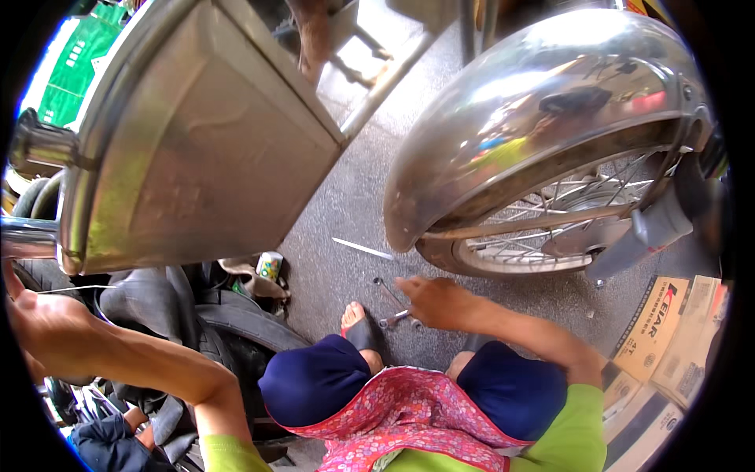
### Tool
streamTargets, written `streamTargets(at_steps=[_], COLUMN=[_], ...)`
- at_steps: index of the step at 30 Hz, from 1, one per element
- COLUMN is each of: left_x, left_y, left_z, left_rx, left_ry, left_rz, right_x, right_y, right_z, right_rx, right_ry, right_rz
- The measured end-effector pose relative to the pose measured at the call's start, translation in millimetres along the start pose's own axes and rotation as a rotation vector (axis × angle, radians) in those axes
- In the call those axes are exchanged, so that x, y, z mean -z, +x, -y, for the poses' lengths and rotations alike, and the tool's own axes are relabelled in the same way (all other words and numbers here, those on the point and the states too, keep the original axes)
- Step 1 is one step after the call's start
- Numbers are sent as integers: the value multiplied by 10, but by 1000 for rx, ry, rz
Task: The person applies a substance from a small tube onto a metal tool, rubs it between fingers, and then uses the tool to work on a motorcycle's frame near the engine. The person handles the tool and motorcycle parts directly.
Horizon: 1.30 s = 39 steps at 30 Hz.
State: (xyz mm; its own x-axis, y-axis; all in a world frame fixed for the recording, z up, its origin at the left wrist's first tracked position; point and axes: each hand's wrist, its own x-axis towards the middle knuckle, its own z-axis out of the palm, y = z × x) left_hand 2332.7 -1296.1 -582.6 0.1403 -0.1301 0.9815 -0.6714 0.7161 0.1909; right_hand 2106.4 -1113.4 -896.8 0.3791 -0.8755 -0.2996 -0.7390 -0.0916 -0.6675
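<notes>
At the left edge, my left hand (39, 330) is raised beside a chrome tube (30, 237) that joins a large dull metal side box (200, 149). Its thumb reaches up to the tube; the other fingers are cut off by the dark rim. My right hand (440, 304) reaches down to the floor between my feet and the wheel, its index finger stretched out. Under and beside its fingers lie metal wrenches, among them a shiny wrench (393, 318). A thin white stick (362, 248) lies on the floor farther ahead.
A spoked wheel (543, 256) under a polished metal fender (543, 102) stands at the right. Cardboard boxes (653, 326) are stacked at the lower right. Black tyres (236, 322) and a colourful can (269, 266) sit at the left. Beyond the metal box, another person's arm (311, 39) shows.
</notes>
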Motion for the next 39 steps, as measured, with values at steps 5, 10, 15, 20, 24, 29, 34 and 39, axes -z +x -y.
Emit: streamTargets(at_steps=[5,10,15,20,24,29,34,39], left_x=[444,811,1115,1195,1127,956,720,652], left_y=[-1269,-2853,-4313,-4621,-4684,-4687,-4793,-4854], left_z=[-156,147,-28,-190,-92,4,160,225], left_rx=[507,992,473,140,-63,677,950,780], left_ry=[-89,-169,-399,-474,-473,-10,-19,112], left_rz=[433,1081,1945,2071,1957,1784,1847,1802], right_x=[173,41,48,-21,127,863,1871,1778], right_y=[-360,-387,-299,-337,-420,-643,-1717,-1740], right_z=[-151,-247,-187,-343,-282,74,450,669], right_rx=[-134,-93,-93,-156,-219,18,528,316], right_ry=[128,137,186,147,162,259,754,717], right_rz=[14,-5,-48,38,171,154,-354,-571])
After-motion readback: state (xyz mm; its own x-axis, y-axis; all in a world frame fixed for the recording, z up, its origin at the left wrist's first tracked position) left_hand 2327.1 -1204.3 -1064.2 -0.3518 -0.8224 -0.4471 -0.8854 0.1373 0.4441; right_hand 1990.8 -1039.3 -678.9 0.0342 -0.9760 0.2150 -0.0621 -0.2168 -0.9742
